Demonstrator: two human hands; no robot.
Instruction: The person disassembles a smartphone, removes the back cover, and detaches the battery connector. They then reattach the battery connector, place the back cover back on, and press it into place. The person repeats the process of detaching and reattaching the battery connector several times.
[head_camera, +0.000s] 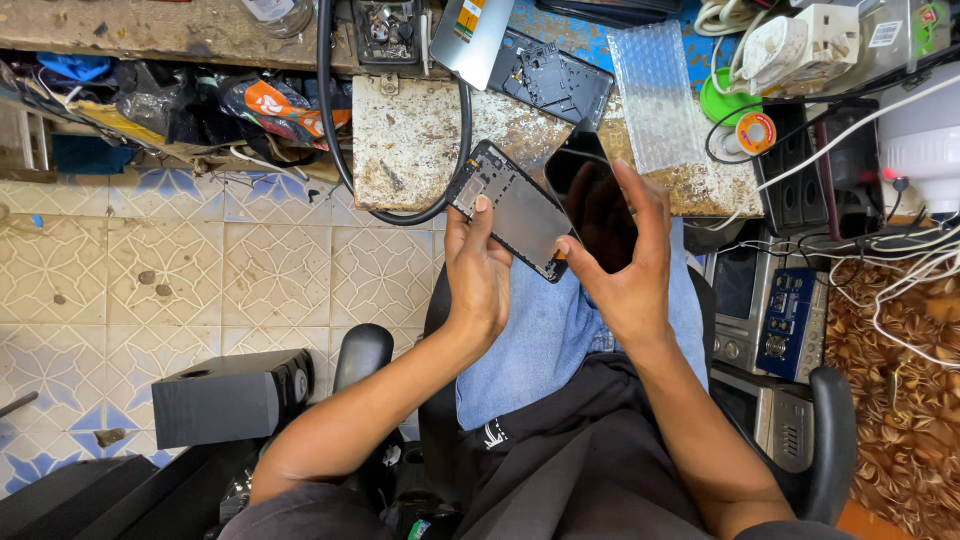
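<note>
While a thick black cable (335, 120) loops over the scarred, pitted bench top (410, 140) just ahead, the left hand (478, 275) grips an opened phone body (510, 208) by its lower edge, thumb on its dull grey inner plate. The right hand (625, 265) pinches a glossy black screen panel (590, 195) tilted beside it, their edges meeting near the thumb. Both are held above the lap, just short of the bench edge. A bubble-wrap bag (655, 95) and another stripped phone frame (550, 75) lie behind. A black speaker box (230, 400) stands on the patterned tile floor (200, 270) to the left, and stacked appliances (770, 310) with tangled white wires (900, 270) crowd the right.
</note>
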